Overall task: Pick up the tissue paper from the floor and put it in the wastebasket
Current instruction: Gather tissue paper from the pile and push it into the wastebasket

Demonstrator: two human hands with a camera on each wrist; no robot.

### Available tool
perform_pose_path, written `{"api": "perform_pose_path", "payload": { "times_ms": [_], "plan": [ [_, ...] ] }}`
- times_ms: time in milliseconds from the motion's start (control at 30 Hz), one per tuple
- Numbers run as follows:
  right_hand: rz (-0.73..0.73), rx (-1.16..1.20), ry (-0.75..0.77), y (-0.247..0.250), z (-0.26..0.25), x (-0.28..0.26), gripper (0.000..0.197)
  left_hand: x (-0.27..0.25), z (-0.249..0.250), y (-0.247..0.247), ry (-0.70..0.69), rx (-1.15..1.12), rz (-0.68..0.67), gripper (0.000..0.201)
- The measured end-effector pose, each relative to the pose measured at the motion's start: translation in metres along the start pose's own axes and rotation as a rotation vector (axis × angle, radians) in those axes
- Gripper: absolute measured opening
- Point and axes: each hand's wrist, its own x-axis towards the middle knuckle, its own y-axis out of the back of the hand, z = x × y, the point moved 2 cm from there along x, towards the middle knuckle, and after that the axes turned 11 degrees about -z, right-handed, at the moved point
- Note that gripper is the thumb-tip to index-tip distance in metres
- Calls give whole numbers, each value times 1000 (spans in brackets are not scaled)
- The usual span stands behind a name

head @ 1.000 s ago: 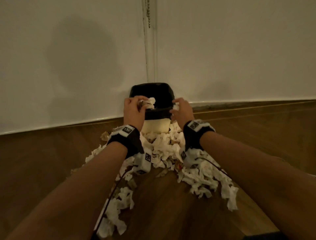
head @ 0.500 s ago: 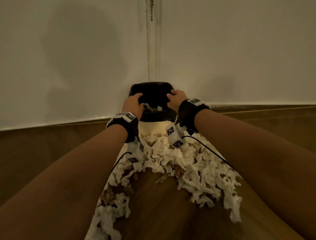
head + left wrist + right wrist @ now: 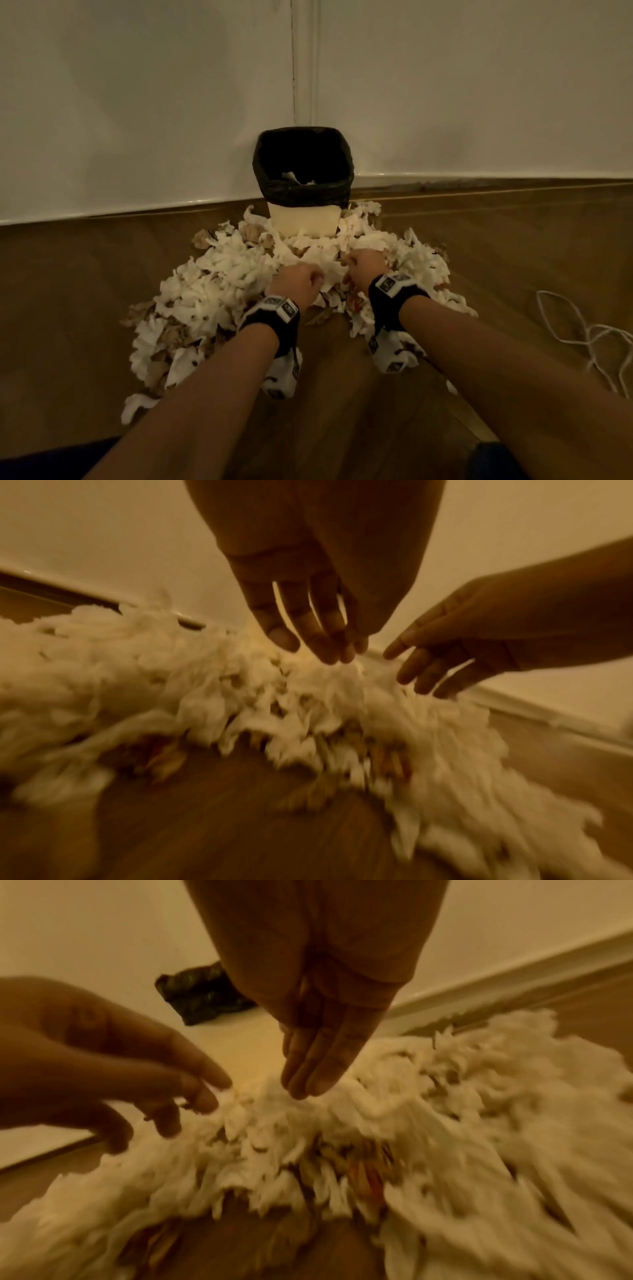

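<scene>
Head view: both hands have come back from the wastebasket (image 3: 303, 178), where they were at the rim half a second ago, and are now down on the tissue paper (image 3: 239, 274) heaped on the floor (image 3: 68, 291) in front of it. The left hand (image 3: 301, 279) and the right hand (image 3: 364, 269) sit side by side near the middle of the pile, knuckles up; from here it is unclear whether they hold anything. A few white scraps show inside the black liner, so one load seems delivered and the next pickup is starting. A white cord (image 3: 582, 329) lies on the floor at the right.

Left wrist view: the left hand (image 3: 308, 615) points down with its fingers (image 3: 284, 639) relaxed and slightly apart, tips just touching the tissue, gripping nothing yet. The right hand (image 3: 452, 647) reaches in beside it, fingers extended.

Right wrist view: the right hand (image 3: 318, 1047) holds its fingers straight and together, tips at the pile, nothing pinched. The left hand (image 3: 130, 1056) is loosely spread alongside. Most of the tissue remains on the floor, so the task looks far from finished.
</scene>
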Motion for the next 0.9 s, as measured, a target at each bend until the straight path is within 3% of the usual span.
{"api": "perform_pose_path", "payload": {
  "times_ms": [167, 333, 500, 700, 900],
  "plan": [
    [-76, -143, -71, -39, 40, -13, 25, -17, 0, -67, -67, 190, -345, 30],
    [-10, -247, -14, -54, 57, -26, 26, -23, 3, -84, -131, 375, -360, 45],
    [-64, -349, 67, -80, 72, -30, 26, -18, -12, -106, -26, 449, -550, 59],
    [-13, -479, 116, -85, 71, -19, 28, -18, -21, -105, -42, 426, -495, 31],
    [36, -645, 93, -85, 59, -5, 42, -21, -41, -107, 90, 270, -490, 34]
  ]
}}
